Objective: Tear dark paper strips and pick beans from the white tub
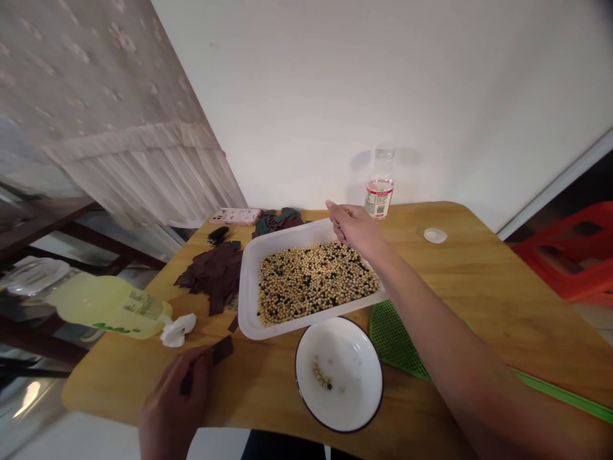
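Note:
My left hand (175,399) is at the table's front left, its fingers closed on a dark brown strip (222,350) whose end sticks out to the right. My right hand (352,223) hangs over the far right corner of a white plastic tray (251,281), fingers curled in. Something small and tan shows among those fingers, too small to make out. Many round beads (306,284), mostly beige with black and a few green ones, fill the tray. In front of it sits a white bowl (352,358) with a dark rim, holding a short curved row of beads (320,374).
Dark brown strips (213,271) lie heaped left of the tray, with green ones (278,220) behind. A phone (237,216), black object (218,235), yellowish bottle (110,306), crumpled tissue (177,330), clear bottle (380,185), white cap (435,236) and green mesh swatter (395,338) surround it.

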Demonstrator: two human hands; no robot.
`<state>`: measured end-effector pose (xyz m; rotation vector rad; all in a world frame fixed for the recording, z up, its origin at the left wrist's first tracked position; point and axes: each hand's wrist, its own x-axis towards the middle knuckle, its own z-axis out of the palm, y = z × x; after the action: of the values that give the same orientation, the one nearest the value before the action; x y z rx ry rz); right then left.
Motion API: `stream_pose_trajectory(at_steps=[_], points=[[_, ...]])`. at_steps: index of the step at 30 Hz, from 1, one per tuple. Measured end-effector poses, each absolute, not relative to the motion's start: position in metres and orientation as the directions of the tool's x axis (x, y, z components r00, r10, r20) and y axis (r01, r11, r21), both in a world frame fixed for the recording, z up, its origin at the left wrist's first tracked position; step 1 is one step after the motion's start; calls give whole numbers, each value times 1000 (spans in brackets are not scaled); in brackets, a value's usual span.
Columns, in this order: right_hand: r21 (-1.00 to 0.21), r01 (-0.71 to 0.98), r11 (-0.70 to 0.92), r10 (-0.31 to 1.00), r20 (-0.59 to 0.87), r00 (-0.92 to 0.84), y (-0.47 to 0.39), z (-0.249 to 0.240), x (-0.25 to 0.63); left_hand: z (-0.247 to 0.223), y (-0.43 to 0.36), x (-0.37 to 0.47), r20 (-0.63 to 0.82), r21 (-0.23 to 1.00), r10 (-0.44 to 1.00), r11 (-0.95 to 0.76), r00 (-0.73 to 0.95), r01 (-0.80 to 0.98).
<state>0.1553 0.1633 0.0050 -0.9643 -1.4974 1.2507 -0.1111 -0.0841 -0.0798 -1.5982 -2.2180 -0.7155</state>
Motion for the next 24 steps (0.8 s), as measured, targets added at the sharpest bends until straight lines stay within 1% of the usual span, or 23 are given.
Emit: stream_pose_trajectory(at_steps=[9, 14, 19, 24], points=[[-983, 80, 163, 957, 137, -257, 162, 4, 156, -75, -83, -109, 505, 215, 796, 259, -334, 942], [-974, 133, 185, 953, 145, -267, 163, 1, 156, -78, -85, -111, 484, 231, 801, 271, -352, 934], [-948, 229, 222, 941, 146, -306, 165, -2, 156, -81, -86, -114, 479, 244, 799, 277, -364, 929], [-913, 336, 230, 926, 99, -365, 163, -3, 156, -84, -86, -114, 490, 247, 789, 282, -371, 927]])
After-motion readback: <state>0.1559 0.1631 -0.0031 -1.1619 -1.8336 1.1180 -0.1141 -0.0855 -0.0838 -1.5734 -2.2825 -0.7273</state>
